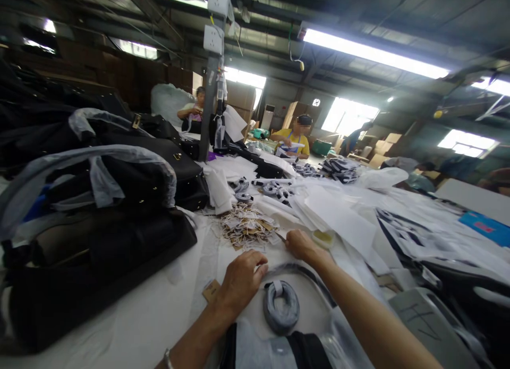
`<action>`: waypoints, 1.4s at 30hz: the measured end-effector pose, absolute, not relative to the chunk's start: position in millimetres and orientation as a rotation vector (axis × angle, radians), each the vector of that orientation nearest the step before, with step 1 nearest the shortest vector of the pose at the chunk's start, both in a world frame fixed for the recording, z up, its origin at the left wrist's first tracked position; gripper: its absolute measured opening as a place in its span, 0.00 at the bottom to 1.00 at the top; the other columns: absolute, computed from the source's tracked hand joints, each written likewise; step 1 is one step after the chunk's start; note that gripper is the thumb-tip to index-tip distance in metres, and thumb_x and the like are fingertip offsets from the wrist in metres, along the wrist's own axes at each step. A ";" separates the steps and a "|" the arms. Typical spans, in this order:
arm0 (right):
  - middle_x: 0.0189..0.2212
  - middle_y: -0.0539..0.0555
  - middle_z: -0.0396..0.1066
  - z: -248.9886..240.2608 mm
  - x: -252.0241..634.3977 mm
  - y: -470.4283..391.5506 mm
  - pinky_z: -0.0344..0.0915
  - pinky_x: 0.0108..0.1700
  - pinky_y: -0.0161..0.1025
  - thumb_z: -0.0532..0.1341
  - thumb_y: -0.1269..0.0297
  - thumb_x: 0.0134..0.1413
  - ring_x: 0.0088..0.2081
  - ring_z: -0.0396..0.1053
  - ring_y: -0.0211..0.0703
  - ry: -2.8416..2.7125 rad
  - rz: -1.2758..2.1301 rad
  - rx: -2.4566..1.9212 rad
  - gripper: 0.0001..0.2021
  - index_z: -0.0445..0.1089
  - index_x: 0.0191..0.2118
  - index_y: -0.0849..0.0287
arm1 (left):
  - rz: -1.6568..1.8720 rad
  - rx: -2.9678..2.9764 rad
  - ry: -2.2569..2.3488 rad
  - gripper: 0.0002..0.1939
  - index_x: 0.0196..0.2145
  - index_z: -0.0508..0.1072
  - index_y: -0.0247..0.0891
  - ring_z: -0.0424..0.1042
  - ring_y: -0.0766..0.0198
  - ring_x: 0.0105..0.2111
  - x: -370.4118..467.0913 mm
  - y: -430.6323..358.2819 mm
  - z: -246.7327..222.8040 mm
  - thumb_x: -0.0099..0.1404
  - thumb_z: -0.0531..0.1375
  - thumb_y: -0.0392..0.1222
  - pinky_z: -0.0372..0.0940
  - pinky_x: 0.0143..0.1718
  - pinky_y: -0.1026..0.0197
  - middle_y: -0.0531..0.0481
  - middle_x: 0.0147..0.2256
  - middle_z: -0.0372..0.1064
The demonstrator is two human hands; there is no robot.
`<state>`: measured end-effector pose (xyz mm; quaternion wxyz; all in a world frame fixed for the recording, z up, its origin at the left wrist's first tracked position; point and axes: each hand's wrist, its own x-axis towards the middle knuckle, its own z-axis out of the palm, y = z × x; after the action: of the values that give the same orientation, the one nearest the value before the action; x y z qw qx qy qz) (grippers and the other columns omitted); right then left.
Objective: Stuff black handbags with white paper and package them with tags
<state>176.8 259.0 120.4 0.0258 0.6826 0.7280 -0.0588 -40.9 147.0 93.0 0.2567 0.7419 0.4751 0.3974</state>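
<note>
My left hand (243,276) is over the table, its thumb and fingertips bent close together; whatever may be between them is too small to make out. My right hand (300,245) is closed around a small thin tool (281,237), whose tip points left toward a pile of tags with strings (249,225). Below my hands lies a coiled, wrapped strap (281,308). A plastic-wrapped bag (279,353) with a curved handle is at the bottom edge, between my forearms. One brown tag (211,290) rests beside my left wrist.
Black bags (103,262) with wrapped handles crowd the left side. White sheets (338,215), a yellowish block (323,237) and a grey box (430,326) are to the right. Behind stands a post (209,103) with sockets. People (297,137) sit farther back.
</note>
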 end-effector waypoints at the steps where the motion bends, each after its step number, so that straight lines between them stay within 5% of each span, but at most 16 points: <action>1: 0.33 0.69 0.79 121.7 181.5 259.3 0.66 0.38 0.38 0.59 0.74 0.51 0.39 0.77 0.55 2.242 -0.201 2.163 0.10 0.79 0.29 0.67 | 1.091 1.991 1.283 0.06 0.36 0.75 0.40 0.73 0.58 0.41 -41.4 147.4 93.7 0.65 0.57 0.37 0.63 0.45 0.58 0.49 0.38 0.75; 7: 0.29 0.56 0.79 142.9 211.9 234.7 0.69 0.30 0.31 0.54 0.70 0.57 0.30 0.77 0.41 2.250 -0.535 2.439 0.14 0.78 0.32 0.62 | 1.146 1.777 1.247 0.09 0.37 0.77 0.41 0.74 0.57 0.41 -40.1 149.3 97.3 0.64 0.57 0.41 0.64 0.44 0.59 0.48 0.39 0.77; 13: 0.24 0.52 0.75 144.2 158.2 170.7 0.66 0.24 0.32 0.56 0.61 0.54 0.24 0.72 0.40 2.664 -1.239 2.359 0.13 0.77 0.32 0.60 | 1.207 1.569 1.166 0.21 0.52 0.74 0.39 0.74 0.56 0.49 -36.5 144.8 102.1 0.66 0.56 0.50 0.65 0.50 0.60 0.45 0.49 0.76; 18: 0.24 0.53 0.72 139.9 113.4 143.0 0.60 0.30 0.34 0.55 0.69 0.53 0.26 0.67 0.38 3.043 -0.308 1.961 0.11 0.72 0.24 0.59 | 1.275 1.634 1.218 0.20 0.48 0.76 0.41 0.76 0.56 0.41 -37.4 141.4 103.7 0.69 0.53 0.53 0.67 0.44 0.59 0.46 0.40 0.79; 21: 0.26 0.54 0.71 138.5 106.9 142.0 0.58 0.30 0.35 0.55 0.72 0.53 0.26 0.66 0.38 3.055 -0.111 1.828 0.10 0.72 0.27 0.60 | 1.295 1.549 1.220 0.20 0.46 0.77 0.39 0.76 0.55 0.41 -38.2 144.9 99.5 0.67 0.55 0.54 0.68 0.44 0.58 0.45 0.39 0.78; 28: 0.24 0.51 0.73 151.2 113.6 154.9 0.63 0.30 0.34 0.64 0.60 0.52 0.28 0.69 0.40 2.920 -1.215 2.109 0.08 0.76 0.31 0.59 | 1.239 1.298 0.960 0.22 0.42 0.75 0.35 0.75 0.56 0.34 -40.5 149.9 102.4 0.65 0.56 0.57 0.71 0.30 0.59 0.45 0.35 0.75; 33: 0.35 0.53 0.76 176.1 115.2 160.9 0.65 0.27 0.35 0.71 0.52 0.41 0.26 0.67 0.37 2.764 -1.678 2.213 0.27 0.75 0.48 0.60 | 1.221 1.410 0.945 0.16 0.40 0.76 0.37 0.73 0.60 0.33 -43.4 146.1 111.5 0.65 0.57 0.50 0.68 0.34 0.61 0.49 0.32 0.74; 38: 0.23 0.48 0.71 177.9 111.2 159.5 0.64 0.26 0.33 0.70 0.56 0.41 0.25 0.66 0.37 2.804 -1.726 2.013 0.13 0.77 0.32 0.59 | 1.161 1.526 0.913 0.12 0.32 0.77 0.38 0.71 0.63 0.31 -41.3 140.8 112.4 0.64 0.58 0.47 0.64 0.35 0.62 0.52 0.29 0.74; 42: 0.21 0.47 0.69 171.3 111.5 156.1 0.65 0.25 0.34 0.70 0.54 0.42 0.22 0.65 0.37 2.700 -1.990 2.000 0.14 0.76 0.32 0.59 | 1.117 1.393 0.766 0.15 0.36 0.78 0.36 0.72 0.61 0.32 -39.8 141.2 113.1 0.64 0.59 0.49 0.67 0.33 0.62 0.50 0.31 0.74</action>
<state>111.5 156.1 171.3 -0.3725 0.4752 0.6417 -0.4730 -39.8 141.2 113.1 0.5642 0.5921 0.3256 0.4745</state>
